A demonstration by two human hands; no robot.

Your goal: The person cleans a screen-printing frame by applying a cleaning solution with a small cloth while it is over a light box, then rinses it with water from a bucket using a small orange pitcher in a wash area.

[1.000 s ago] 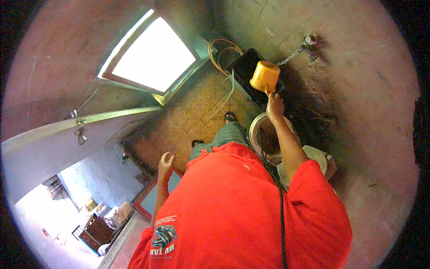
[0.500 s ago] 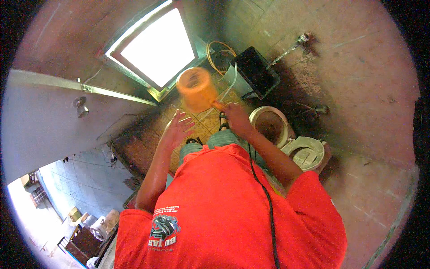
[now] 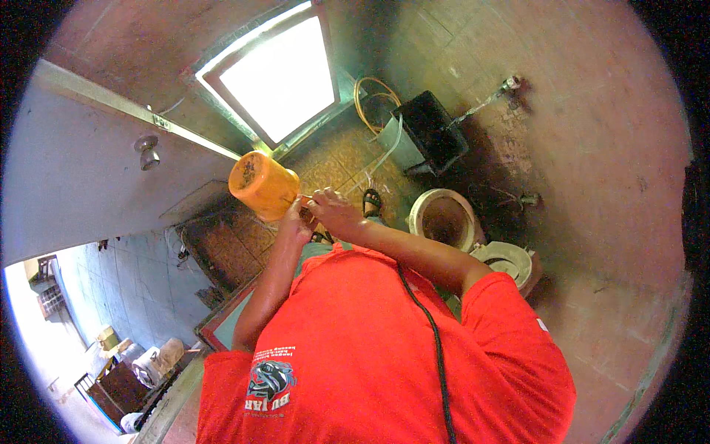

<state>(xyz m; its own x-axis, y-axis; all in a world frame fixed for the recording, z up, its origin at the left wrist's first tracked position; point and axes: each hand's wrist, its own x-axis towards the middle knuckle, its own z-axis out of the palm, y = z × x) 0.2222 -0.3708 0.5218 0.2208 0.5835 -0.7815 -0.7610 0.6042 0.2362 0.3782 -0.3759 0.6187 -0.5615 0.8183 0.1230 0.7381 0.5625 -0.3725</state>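
An orange water dipper [image 3: 268, 188] is tilted on its side in front of me, its dirty underside facing up and to the left. My left hand [image 3: 297, 224] is closed around the end of its handle. My right hand [image 3: 336, 213] meets it there, with bent fingers over the same handle. The fingers of the two hands overlap, so part of the grip is hidden. Both forearms are stretched out over the tiled floor.
A dark tub of water [image 3: 432, 132] stands under a running tap [image 3: 509, 84]. A hose [image 3: 356, 103] loops beside it. To the right is a toilet bowl [image 3: 416, 216] with its tank. A door [image 3: 81, 170] is on the left, a bright window [image 3: 279, 80] ahead.
The dipper has swung left and toward the door, in my right hand. My left hand, open before, has come onto the handle. My view has shifted slightly, and a sandaled foot shows more.
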